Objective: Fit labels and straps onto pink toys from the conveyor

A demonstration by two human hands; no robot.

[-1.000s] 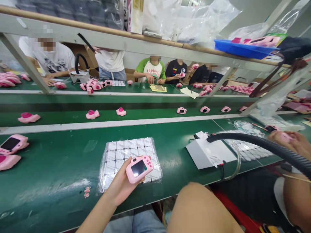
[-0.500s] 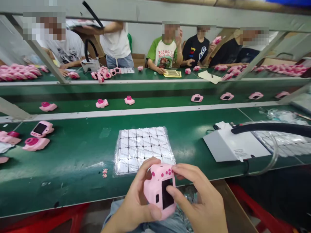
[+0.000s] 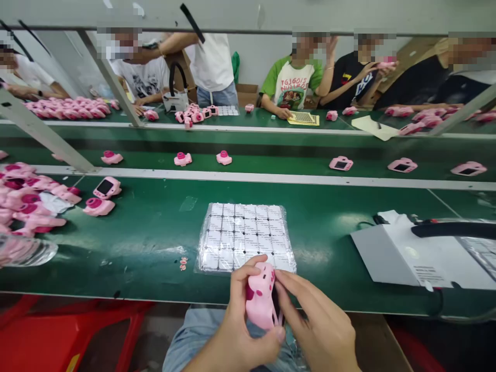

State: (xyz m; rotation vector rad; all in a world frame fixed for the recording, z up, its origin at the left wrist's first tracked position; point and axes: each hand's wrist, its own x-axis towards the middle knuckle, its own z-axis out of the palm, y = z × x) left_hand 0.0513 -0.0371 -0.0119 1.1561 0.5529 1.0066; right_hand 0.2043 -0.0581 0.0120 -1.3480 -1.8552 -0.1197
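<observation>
A pink toy camera with darker pink buttons is in my left hand, whose fingers wrap round its front and whose thumb lies at its lower back edge. It is turned so that its side faces me and the dark screen shows only as a narrow strip. My right hand is closed at the back of the camera, fingertips on the edge by the buttons and thumb by the screen. What may lie between these fingertips is hidden. Just beyond, a clear-wrapped sheet of white square pieces lies on the green bench.
Pink toy cameras are heaped at left, with two more nearby. A white box-like device with a black hose stands at right. Small pink bits lie left of the sheet. Across the metal frame, several people sit or stand at another bench.
The toy camera has turned in my hands, its screen now facing right instead of towards me. My right fingers have shifted to its back edge. The view has swung left.
</observation>
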